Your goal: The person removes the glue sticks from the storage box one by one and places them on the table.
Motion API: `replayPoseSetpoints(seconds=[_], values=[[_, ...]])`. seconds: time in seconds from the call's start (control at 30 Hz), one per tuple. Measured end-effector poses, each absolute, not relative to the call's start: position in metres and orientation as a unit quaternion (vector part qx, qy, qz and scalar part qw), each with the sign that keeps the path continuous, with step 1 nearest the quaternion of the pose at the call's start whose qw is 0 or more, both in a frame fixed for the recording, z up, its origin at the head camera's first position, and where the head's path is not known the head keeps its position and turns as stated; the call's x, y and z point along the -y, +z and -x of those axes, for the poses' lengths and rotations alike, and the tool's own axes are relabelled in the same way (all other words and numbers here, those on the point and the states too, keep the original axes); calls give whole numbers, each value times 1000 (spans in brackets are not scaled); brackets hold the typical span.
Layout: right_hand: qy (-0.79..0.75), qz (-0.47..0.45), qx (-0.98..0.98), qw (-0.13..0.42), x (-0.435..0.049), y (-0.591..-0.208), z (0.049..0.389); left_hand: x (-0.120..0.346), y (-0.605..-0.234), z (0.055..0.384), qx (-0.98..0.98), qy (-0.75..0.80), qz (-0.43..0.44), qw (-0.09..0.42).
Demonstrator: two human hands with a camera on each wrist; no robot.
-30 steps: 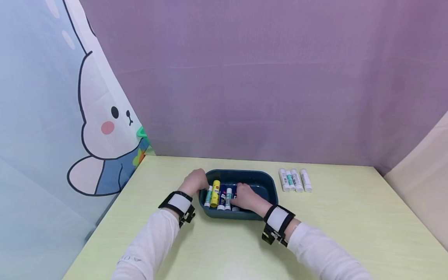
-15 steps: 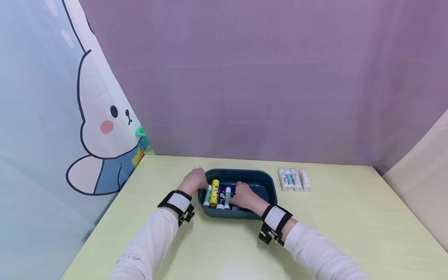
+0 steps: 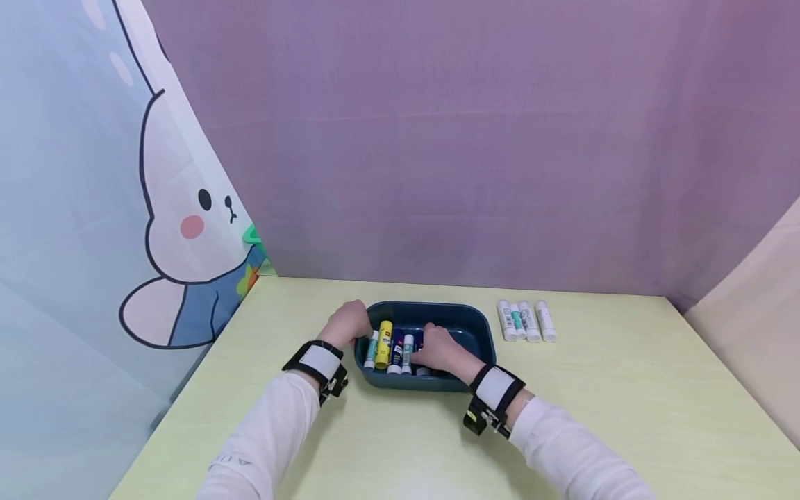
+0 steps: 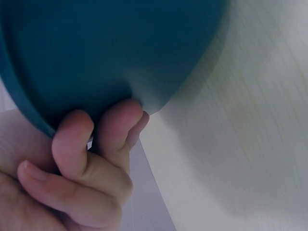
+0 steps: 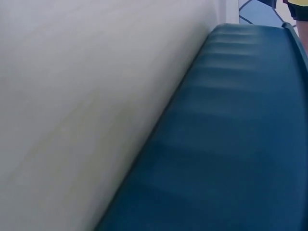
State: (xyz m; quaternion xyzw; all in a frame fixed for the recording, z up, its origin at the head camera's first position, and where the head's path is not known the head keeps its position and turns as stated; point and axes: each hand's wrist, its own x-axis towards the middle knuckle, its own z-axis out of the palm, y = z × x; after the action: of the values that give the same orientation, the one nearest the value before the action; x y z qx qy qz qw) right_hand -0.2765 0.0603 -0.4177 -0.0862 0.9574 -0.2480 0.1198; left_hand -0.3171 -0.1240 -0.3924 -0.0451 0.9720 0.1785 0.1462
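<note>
A dark blue-green plastic bin (image 3: 450, 316) stands on the table, with several glue sticks lying side by side in its left half. From the left they are a white-and-teal glue stick (image 3: 371, 349), a yellow glue stick (image 3: 384, 345), a dark blue one (image 3: 396, 351) and another white-and-teal one (image 3: 407, 354). At the bin's left end my left hand (image 3: 351, 323) grips the rim; the left wrist view shows curled fingers (image 4: 72, 139) against its outer wall. Inside the bin, my right hand (image 3: 440, 351) pinches a dark blue glue stick (image 3: 422, 371), mostly hidden beneath the fingers. The right wrist view shows only the bin's outer side.
Several white glue sticks (image 3: 528, 321) lie in a row on the pale table (image 3: 612, 389), right of the bin. A purple cloth (image 3: 469, 139) hangs behind the table, and a rabbit-print cloth (image 3: 181, 229) hangs at the left.
</note>
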Motion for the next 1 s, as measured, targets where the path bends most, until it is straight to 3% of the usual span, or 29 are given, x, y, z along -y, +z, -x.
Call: replayPoseSetpoints(seconds=[0.43,1.0], values=[[-301,85,-938,149,-75,-387,277,125,-397,321,-972,180,47,146],[-290,95,-948,94,-129,-335,290,125,-396,320,-971,182,44,146]])
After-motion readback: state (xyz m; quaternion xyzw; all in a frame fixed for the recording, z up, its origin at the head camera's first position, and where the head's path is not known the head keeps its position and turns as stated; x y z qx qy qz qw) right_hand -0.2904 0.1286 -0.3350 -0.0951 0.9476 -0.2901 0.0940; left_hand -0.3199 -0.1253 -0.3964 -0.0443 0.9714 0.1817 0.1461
